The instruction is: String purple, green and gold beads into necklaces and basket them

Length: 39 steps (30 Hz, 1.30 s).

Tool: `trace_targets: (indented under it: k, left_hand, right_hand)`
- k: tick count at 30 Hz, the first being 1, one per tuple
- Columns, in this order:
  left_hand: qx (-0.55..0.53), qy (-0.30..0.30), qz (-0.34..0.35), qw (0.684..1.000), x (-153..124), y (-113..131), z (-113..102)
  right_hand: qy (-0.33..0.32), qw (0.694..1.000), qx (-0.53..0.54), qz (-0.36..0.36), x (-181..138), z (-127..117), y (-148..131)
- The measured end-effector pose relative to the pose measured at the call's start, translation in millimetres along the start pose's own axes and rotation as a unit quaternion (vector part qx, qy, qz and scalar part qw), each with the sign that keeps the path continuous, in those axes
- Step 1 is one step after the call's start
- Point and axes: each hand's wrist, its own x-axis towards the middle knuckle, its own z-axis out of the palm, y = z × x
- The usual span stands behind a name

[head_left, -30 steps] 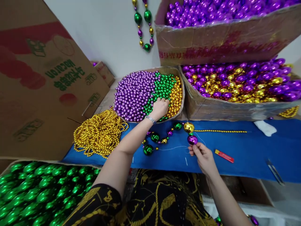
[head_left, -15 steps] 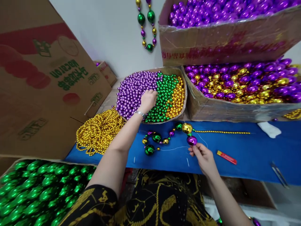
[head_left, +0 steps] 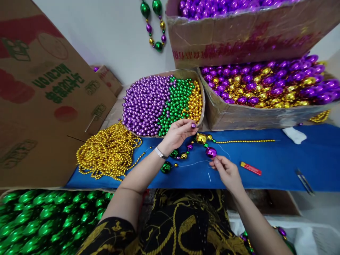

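Note:
My left hand [head_left: 180, 134] pinches a small purple bead [head_left: 193, 125] between thumb and fingertips, just above the strung beads. With its fingers closed, my right hand [head_left: 225, 170] grips the thread beside a large purple bead [head_left: 211, 152]. A large gold bead [head_left: 201, 138] and small green ones sit on the same string. More of that string, with a large green bead [head_left: 166, 167] at its lower end, lies on the blue tabletop [head_left: 191, 179], partly hidden by my left hand. A loose white thread [head_left: 193, 164] runs between the green end and my right fingers.
A box of small purple, green and gold beads [head_left: 148, 102] stands behind my hands. To its right are boxes of larger purple and gold beads [head_left: 252, 88]. Gold bead strands [head_left: 103, 152] lie left; a red-yellow box cutter [head_left: 251, 168] and tweezers [head_left: 305, 181] lie right.
My left hand has come out of the box of small beads, moving right and toward me with a purple bead. My right hand stays at the large purple bead. The view has shifted slightly.

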Motion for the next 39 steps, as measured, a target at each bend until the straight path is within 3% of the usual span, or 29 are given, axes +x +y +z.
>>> trace_targets:
  k: [39]
  left_hand:
    - [0.0,0.011,0.004,1.0,-5.5,-7.6,3.6]
  right_hand:
    - [0.0,0.999,0.036,0.012,-0.1,-3.2,6.4]
